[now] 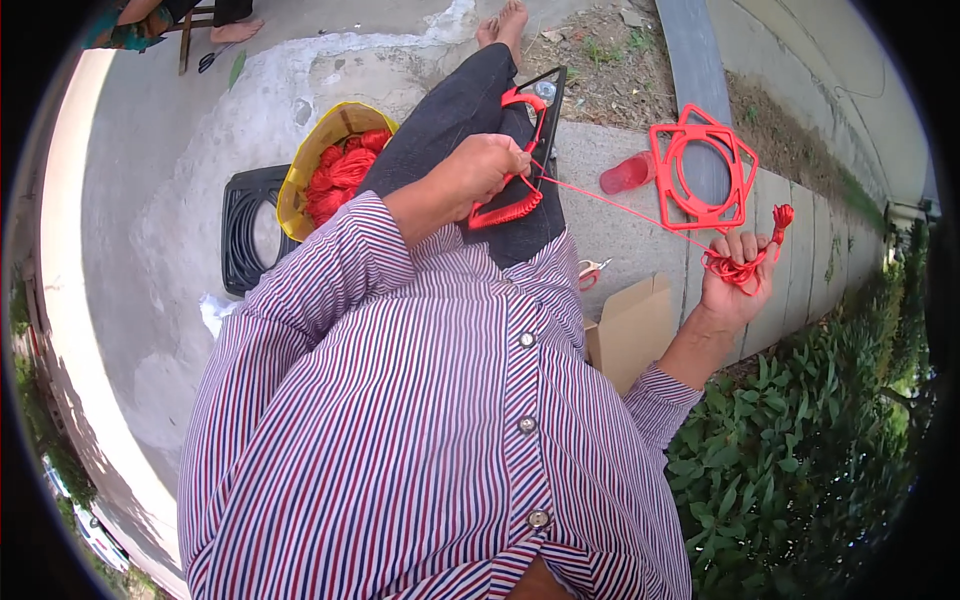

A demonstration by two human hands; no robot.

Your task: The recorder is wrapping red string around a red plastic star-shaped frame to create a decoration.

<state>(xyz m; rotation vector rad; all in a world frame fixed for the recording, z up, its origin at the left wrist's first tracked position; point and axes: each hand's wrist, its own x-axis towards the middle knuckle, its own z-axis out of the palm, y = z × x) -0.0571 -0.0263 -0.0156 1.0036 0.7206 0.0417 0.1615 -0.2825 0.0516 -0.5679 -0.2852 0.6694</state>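
Observation:
Across my lap lies a black flat frame (553,120), its ring part wrapped in red cord (510,212). My left hand (485,168) is closed at the frame's near side, its fingers pinching the cord; whether they also grip the frame is hard to see. From there a single taut strand runs right to my right hand (735,280). That hand is raised off to the side with its fingers curled round a bundle of red cord (782,218), whose looped end sticks out above the fist.
Yellow bag (290,200) of red cord and black frames (240,262) stand left of my leg. To the right are red frames (702,215), a red cup (627,174), scissors (592,272) and a cardboard box (632,335). Another person's bare foot (237,31) shows at far left.

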